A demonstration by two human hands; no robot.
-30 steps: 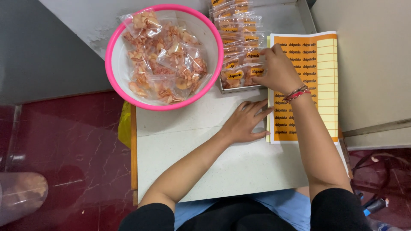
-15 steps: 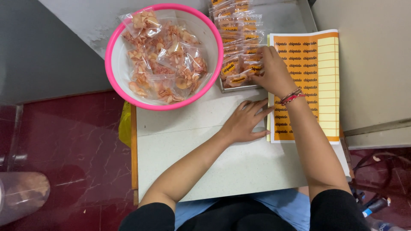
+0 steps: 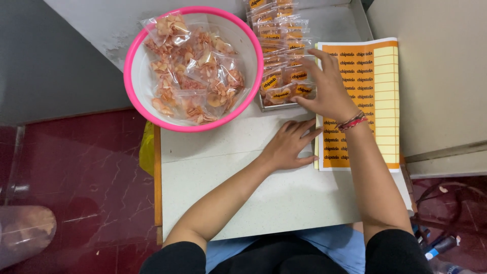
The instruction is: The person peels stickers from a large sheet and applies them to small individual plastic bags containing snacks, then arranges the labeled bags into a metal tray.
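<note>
So the right hand [image 3: 327, 91] has been slid left off the orange sticker sheet [image 3: 373, 76], fingers spread on the chip packets [image 3: 284, 89] in the tray; the left hand [image 3: 286, 147] is kept flat, open, on the counter [image 3: 228, 167].

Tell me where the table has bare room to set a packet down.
Bare table lies between the pink bowl and the near edge, left of the left hand. It is crowded ahead: the tray of packets, the right hand and the sticker sheet.
</note>
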